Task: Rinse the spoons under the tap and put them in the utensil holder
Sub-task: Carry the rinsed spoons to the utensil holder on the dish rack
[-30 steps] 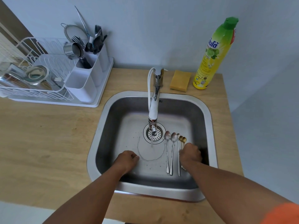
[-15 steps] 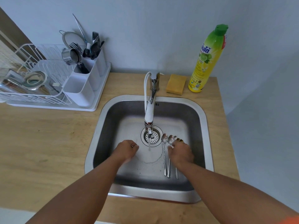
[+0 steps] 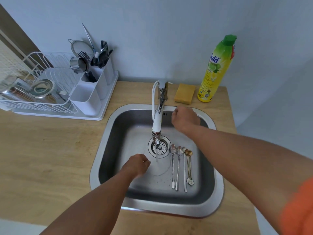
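Steel spoons (image 3: 180,165) lie between loosely curled, empty hands (image 3: 138,164) (image 3: 184,118).

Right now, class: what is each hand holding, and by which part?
Nothing is held. The left hand and right hand are empty; the spoons lie in the sink.
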{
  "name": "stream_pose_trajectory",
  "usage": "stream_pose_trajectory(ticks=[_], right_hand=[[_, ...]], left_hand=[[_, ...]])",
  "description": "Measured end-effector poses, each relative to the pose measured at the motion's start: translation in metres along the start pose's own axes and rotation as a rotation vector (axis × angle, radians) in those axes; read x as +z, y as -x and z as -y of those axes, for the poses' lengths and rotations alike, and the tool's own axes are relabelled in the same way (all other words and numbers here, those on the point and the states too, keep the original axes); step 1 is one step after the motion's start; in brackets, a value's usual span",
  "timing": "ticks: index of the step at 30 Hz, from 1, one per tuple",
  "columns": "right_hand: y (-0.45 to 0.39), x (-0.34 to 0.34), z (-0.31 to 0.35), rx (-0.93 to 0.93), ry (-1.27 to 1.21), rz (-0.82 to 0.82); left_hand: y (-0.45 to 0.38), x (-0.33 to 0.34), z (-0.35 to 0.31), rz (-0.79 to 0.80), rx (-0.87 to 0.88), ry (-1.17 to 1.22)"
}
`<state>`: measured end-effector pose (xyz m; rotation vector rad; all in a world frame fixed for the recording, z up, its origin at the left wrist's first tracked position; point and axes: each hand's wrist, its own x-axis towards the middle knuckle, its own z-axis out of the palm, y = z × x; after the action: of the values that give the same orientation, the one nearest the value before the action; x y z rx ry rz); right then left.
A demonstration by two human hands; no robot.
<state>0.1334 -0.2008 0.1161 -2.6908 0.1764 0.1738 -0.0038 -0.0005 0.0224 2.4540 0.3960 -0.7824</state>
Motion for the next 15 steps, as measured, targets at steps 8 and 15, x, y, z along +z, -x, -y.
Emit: stream_pose_trajectory(ticks=[8,15], right_hand=[[0.002,0.004,-0.012,0.037,0.032,0.028],[0.062,0.046,-0.069,0.145,0.017,0.187]], left_hand=[[-0.035,-0.139,-0.043,-0.259,0.105,-0.136],[-0.041,-0.252,-0.17,-0.49,0.322,-0.244]])
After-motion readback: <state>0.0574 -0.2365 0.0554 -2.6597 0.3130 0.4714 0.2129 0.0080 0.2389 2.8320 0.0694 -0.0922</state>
